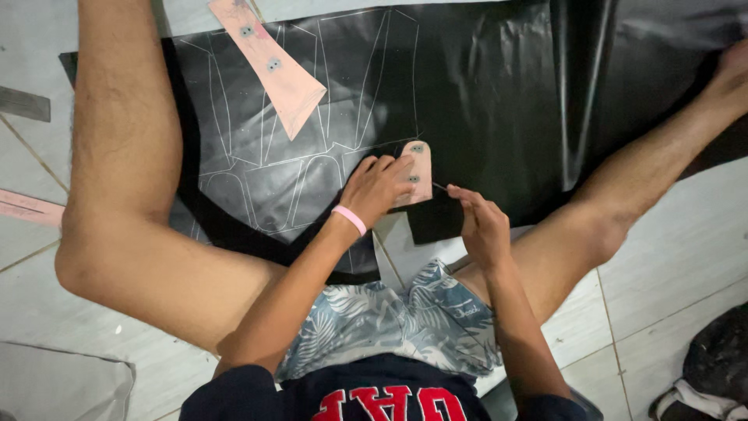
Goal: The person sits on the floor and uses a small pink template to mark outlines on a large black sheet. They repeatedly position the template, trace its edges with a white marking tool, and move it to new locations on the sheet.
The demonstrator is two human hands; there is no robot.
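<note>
Template [418, 173] sits at the black sheet's [483, 93] near edge; keep your left hand [379, 187] pressed flat, fingers spread. Right hand [477, 221] pinches the black offcut [435, 218] — hold it taut.

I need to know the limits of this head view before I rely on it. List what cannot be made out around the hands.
- Right hand: whatever thin tool it holds is too small to identify; its fingers hide it.
- Small pink template: its lower left part is covered by the left hand.
- Black sheet: its top and right ends are cut off by the picture's edges; the legs cover parts.
- Long pink template: its top is cut off by the upper edge.
</note>
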